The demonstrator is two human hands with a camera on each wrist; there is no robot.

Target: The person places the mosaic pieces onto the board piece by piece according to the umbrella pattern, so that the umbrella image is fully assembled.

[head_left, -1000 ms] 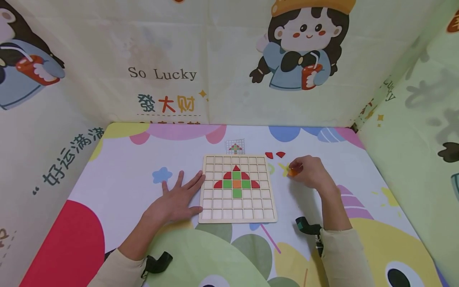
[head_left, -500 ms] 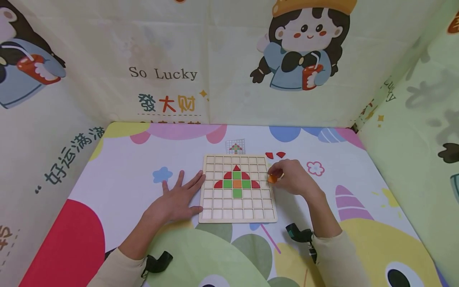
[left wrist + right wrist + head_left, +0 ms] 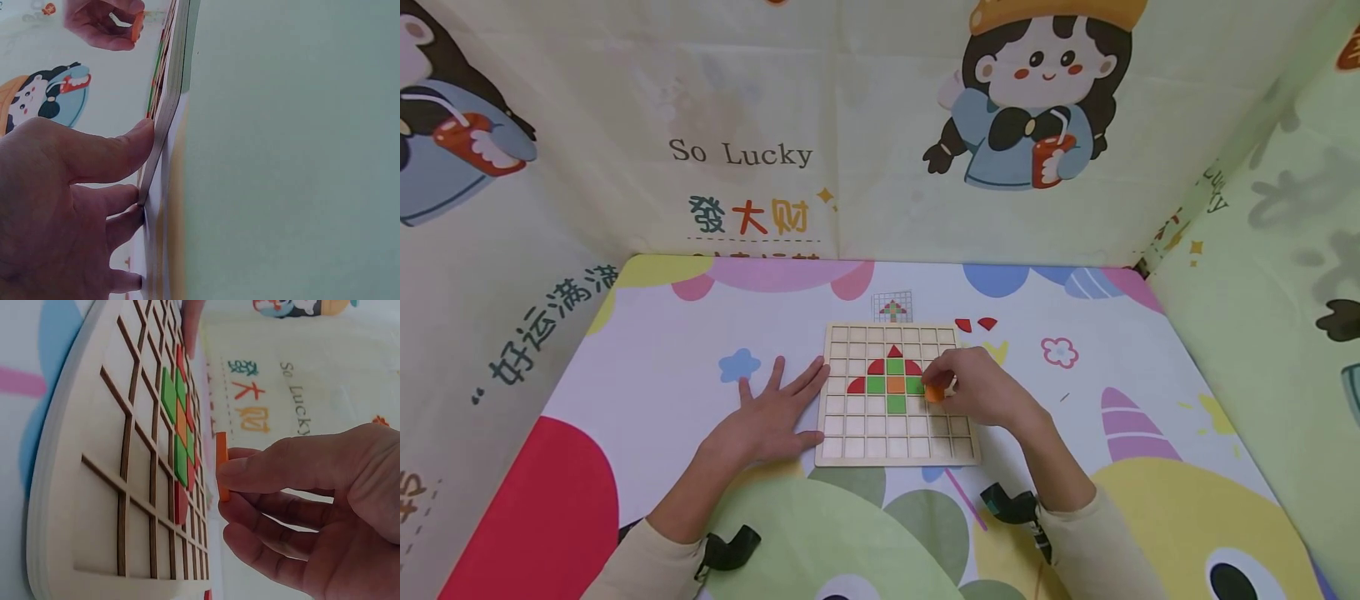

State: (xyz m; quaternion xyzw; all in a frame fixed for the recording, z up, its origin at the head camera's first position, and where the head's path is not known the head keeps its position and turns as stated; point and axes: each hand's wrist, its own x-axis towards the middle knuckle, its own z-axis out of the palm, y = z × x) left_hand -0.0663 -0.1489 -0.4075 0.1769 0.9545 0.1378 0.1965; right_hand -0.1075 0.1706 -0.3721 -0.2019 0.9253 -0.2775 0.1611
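Note:
A wooden grid board (image 3: 850,429) lies flat on the table, with green, red and orange tiles set in its squares. With fingers spread, my left hand (image 3: 767,423) rests against the board's left edge; the left wrist view shows the thumb (image 3: 125,147) touching that edge. Over the right half of the board, my right hand (image 3: 981,387) pinches an orange tile (image 3: 222,465) between thumb and fingertips. In the right wrist view this tile stands on edge, apart from the board. The hand partly covers the red tile at the pattern's right end.
Two red pieces (image 3: 976,324) lie on the table beyond the board's upper right corner. A small printed pattern card (image 3: 892,307) sits just behind the board. Patterned cloth walls (image 3: 880,167) stand at the back and sides.
My right hand has moved left, carrying the orange tile from the table at the right to above the board. The left hand has stayed in place.

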